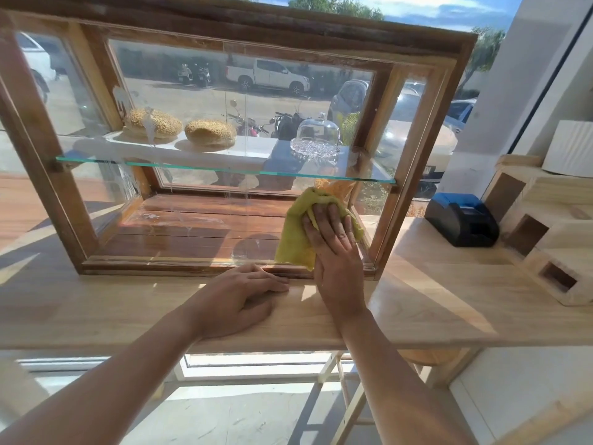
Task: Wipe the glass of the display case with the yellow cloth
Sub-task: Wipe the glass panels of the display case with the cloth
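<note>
A wooden-framed display case (pixel 414 36) with glass front panes (pixel 192 207) stands on a light wooden counter (pixel 96 303). My right hand (pixel 333 248) presses a crumpled yellow cloth (pixel 295 232) flat against the lower right part of the front glass, fingers spread over it. My left hand (pixel 237 300) rests palm down on the counter just before the case's bottom frame, fingers lightly curled and holding nothing. Streaks and smears show on the left and middle of the glass.
Inside the case, a glass shelf (pixel 224 170) carries two round seeded breads (pixel 152 123) (pixel 210 133) and a clear glass dome (pixel 317 133). A black and blue receipt printer (pixel 462 220) and a wooden cubby rack (pixel 545 239) stand to the right. A white cylinder (pixel 569 149) sits on the rack.
</note>
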